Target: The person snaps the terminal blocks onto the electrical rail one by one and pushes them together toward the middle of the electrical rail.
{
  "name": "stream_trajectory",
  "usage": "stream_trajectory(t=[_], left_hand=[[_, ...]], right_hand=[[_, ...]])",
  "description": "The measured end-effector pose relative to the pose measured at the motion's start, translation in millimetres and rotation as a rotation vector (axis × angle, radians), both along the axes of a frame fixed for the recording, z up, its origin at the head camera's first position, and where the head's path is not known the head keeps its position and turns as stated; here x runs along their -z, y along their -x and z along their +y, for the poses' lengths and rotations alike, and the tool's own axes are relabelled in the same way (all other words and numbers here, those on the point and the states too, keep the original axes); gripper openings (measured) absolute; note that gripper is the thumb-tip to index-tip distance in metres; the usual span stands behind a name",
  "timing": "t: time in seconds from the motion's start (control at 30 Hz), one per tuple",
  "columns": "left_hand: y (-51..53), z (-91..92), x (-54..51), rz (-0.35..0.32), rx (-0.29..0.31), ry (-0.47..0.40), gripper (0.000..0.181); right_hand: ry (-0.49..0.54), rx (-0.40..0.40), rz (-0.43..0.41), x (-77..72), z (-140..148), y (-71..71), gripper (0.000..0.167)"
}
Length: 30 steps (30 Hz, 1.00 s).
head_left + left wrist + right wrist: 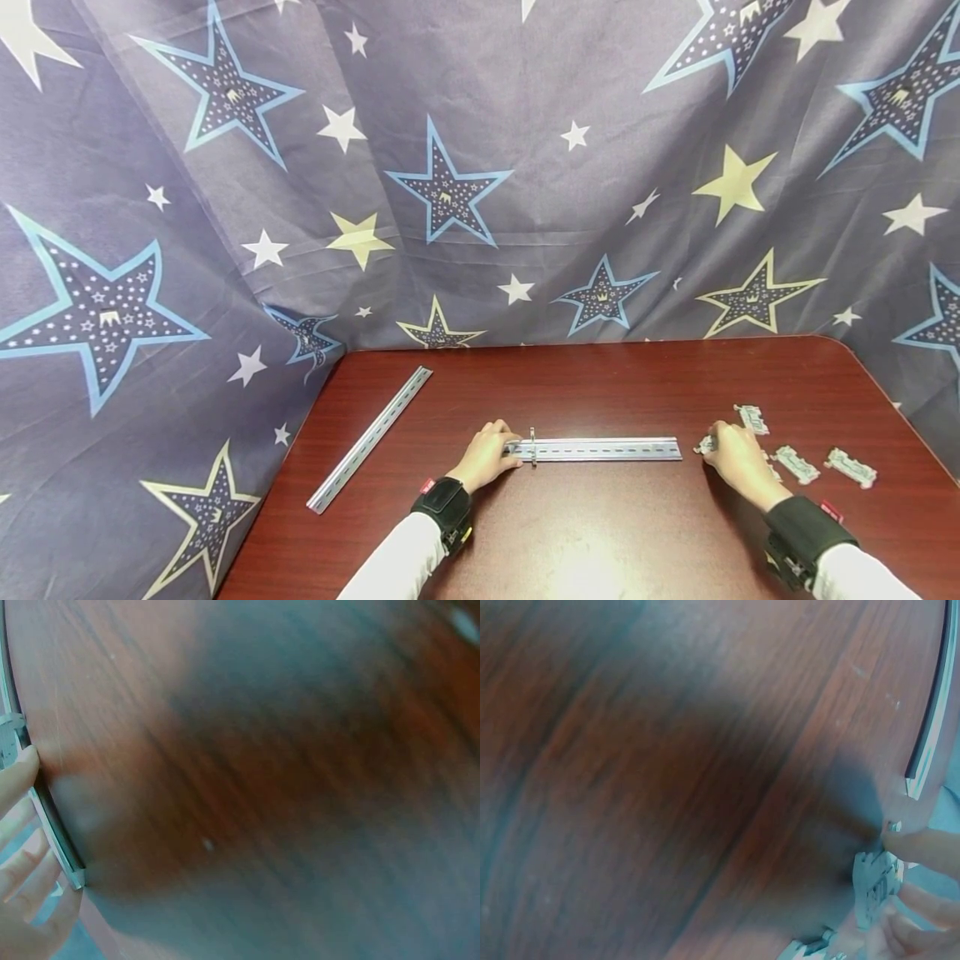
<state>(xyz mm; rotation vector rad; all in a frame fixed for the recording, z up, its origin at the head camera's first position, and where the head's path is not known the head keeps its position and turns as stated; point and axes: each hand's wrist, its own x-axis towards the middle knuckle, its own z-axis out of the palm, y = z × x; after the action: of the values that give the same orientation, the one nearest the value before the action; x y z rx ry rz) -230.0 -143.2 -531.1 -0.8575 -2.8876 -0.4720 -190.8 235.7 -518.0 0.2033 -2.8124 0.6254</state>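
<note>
A slotted metal DIN rail (607, 450) lies crosswise on the table, with one thin terminal block (533, 447) standing across it near its left end. My left hand (483, 457) grips that end, thumb on the near edge and fingers on the far side; the left wrist view shows the thumb against the rail (56, 825). Past the rail's right end, my right hand (738, 462) pinches a pale grey terminal block (874, 889) between thumb and fingers. Part of this block is hidden by the fingers.
Several loose terminal blocks lie around my right hand, among them one behind it (752, 419) and one at far right (851, 468). A second DIN rail (371, 437) lies slanted on the left of the brown table (570, 517). A star-patterned cloth (480, 275) hangs behind the table.
</note>
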Motion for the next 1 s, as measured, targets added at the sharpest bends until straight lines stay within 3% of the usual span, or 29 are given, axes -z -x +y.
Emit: stream_trajectory(t=[0.3,0.47,0.73,1.0], left_hand=[[0.2,0.3,0.6,-0.005,0.011,-0.009,0.032],[-0.2,-0.5,0.9,-0.006,0.016,-0.008,0.033],[-0.1,-0.7,0.5,-0.002,0.016,-0.014,0.034],[1.3,-1.3,1.9,0.009,0.019,-0.012,0.033]], right_hand=[[0.012,0.028,-0.036,-2.3,-3,-4.9,0.028],[0.023,0.034,-0.052,-5.1,-3,-6.0,0.021],[0.078,0.035,-0.147,-13.6,-3,-6.4,0.004],[0.097,0.022,-0.210,-21.2,-5,-6.1,0.006]])
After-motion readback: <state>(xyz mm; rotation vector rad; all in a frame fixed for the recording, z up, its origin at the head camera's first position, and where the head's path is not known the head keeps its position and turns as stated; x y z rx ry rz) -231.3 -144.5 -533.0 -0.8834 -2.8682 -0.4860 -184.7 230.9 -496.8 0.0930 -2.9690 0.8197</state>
